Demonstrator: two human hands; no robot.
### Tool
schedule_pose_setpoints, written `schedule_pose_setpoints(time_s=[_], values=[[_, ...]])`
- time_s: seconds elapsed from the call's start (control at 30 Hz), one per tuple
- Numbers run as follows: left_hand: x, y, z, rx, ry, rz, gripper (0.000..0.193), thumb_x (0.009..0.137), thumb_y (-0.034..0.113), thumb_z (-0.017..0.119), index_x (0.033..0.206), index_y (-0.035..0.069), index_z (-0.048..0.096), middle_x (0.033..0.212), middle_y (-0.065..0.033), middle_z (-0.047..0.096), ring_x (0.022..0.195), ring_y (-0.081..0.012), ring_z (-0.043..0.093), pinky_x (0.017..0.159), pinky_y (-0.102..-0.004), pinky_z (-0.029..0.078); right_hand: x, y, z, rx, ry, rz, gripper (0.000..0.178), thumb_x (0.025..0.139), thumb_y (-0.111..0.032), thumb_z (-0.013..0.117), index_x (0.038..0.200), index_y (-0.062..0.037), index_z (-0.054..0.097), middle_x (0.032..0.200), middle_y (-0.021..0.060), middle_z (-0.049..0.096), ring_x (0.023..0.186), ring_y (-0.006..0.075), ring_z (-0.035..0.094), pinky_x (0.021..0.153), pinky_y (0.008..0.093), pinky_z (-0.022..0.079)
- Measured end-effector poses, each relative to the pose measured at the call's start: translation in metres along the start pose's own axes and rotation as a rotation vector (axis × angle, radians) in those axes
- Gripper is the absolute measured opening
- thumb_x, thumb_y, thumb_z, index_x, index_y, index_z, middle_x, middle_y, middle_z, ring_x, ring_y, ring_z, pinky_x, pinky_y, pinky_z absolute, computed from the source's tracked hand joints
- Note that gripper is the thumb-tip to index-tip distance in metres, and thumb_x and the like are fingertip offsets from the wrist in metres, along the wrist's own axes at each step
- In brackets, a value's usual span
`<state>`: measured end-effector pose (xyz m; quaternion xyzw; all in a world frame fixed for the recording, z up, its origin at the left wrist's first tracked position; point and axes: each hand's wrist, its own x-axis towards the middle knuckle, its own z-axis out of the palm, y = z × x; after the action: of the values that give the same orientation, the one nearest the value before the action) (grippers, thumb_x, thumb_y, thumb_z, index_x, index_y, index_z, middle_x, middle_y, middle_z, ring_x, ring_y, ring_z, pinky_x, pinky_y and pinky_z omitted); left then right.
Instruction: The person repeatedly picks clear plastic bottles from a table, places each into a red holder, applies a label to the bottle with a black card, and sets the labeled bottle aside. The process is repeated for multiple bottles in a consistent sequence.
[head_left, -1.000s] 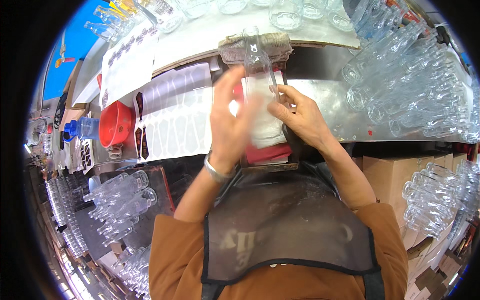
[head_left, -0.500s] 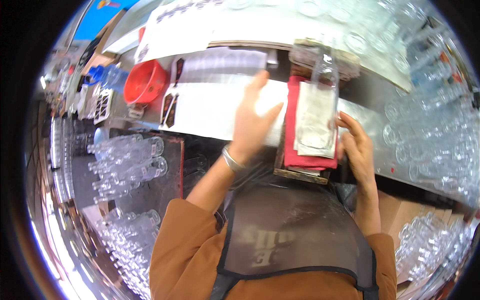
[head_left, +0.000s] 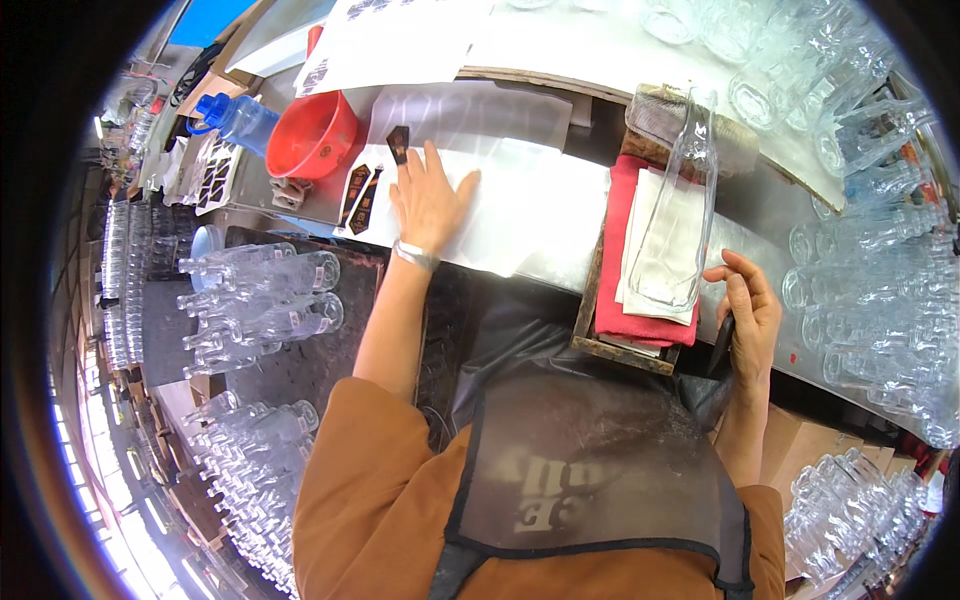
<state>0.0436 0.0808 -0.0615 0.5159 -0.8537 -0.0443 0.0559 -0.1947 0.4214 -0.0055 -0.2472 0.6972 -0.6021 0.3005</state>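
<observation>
My left hand [head_left: 432,205] lies with fingers spread on white paper sheets [head_left: 500,220]. Its fingertips are by a dark, pointed label [head_left: 398,143]; two similar dark labels [head_left: 360,198] lie left of the hand. On a folded pale cloth [head_left: 650,240] over a red cloth [head_left: 618,250] rests a clear glass bottle [head_left: 680,215], its neck pointing away from me. The cloths sit on a wooden box [head_left: 625,353]. Right of the bottle, my right hand [head_left: 752,310] holds a dark, flat tool [head_left: 722,345] in its curled lower fingers; index finger and thumb stay apart. The tool's upper part is hidden.
A red bowl [head_left: 312,135] and a blue water bottle [head_left: 240,122] stand at the far left. Glass bottles lie in rows at left [head_left: 265,290] and right [head_left: 860,300]. Behind the cloths is a wrapped grey block [head_left: 660,115]; printed sheets [head_left: 400,40] lie on the raised shelf.
My left hand has moved left across the sheets, from near the bottle to the dark labels. The right hand stays beside the bottle, and the dark tool now shows. The view has shifted slightly.
</observation>
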Motion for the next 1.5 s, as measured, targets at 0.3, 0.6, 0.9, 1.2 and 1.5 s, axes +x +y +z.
schedule_pose_setpoints(time_s=[0.3, 0.6, 0.9, 1.2, 1.5], values=[[0.037, -0.019, -0.011, 0.092, 0.026, -0.104, 0.072, 0.089, 0.053, 0.063, 0.129, -0.007, 0.055, 0.143, -0.0271, 0.044, 0.132, -0.0408, 0.044, 0.107, -0.0585, 0.033, 0.002, -0.005, -0.004, 0.012, 0.011, -0.043, 0.028, 0.101, -0.018, 0.059, 0.123, 0.0, 0.063, 0.095, 0.0042, 0.071, 0.06, 0.0001, 0.043, 0.054, 0.0162, 0.034], [-0.114, 0.028, -0.041, -0.269, -0.156, 0.58, 0.069, 0.079, 0.02, 0.079, 0.137, 0.0, 0.049, 0.152, -0.0249, 0.039, 0.142, -0.0417, 0.036, 0.114, -0.0554, 0.03, -0.007, 0.008, -0.019, -0.099, 0.056, -0.027, 0.029, 0.101, -0.02, 0.06, 0.12, 0.0, 0.066, 0.093, 0.0031, 0.072, 0.071, 0.0026, 0.05, 0.064, 0.0186, 0.04], [-0.116, 0.003, -0.045, -0.518, 0.1, 0.481, 0.012, 0.088, 0.002, 0.071, 0.1, 0.003, 0.072, 0.101, -0.0091, 0.075, 0.097, -0.0236, 0.072, 0.097, -0.0411, 0.052, -0.005, 0.003, -0.019, -0.022, 0.029, -0.036, 0.027, 0.1, -0.017, 0.06, 0.119, 0.0013, 0.065, 0.093, 0.0046, 0.072, 0.084, 0.0056, 0.058, 0.072, 0.02, 0.043], [-0.042, 0.164, -0.104, -1.264, -0.018, 0.489, 0.013, 0.092, 0.005, 0.069, 0.104, 0.004, 0.074, 0.113, -0.005, 0.073, 0.102, -0.0124, 0.068, 0.094, -0.0294, 0.052, 0.004, -0.005, -0.02, -0.045, 0.046, -0.087, 0.029, 0.101, -0.021, 0.059, 0.12, -0.0005, 0.066, 0.095, 0.0058, 0.073, 0.078, 0.0039, 0.057, 0.066, 0.0195, 0.043], [-0.064, 0.184, -0.089, -0.521, 0.186, 1.134, 0.016, 0.076, 0.012, 0.078, 0.089, 0.009, 0.069, 0.125, -0.0143, 0.068, 0.124, -0.0312, 0.061, 0.106, -0.046, 0.046, 0.016, -0.014, -0.019, -0.057, -0.006, -0.036, 0.029, 0.101, -0.02, 0.059, 0.123, -0.0002, 0.064, 0.097, 0.0059, 0.073, 0.082, 0.0042, 0.059, 0.066, 0.0199, 0.043]])
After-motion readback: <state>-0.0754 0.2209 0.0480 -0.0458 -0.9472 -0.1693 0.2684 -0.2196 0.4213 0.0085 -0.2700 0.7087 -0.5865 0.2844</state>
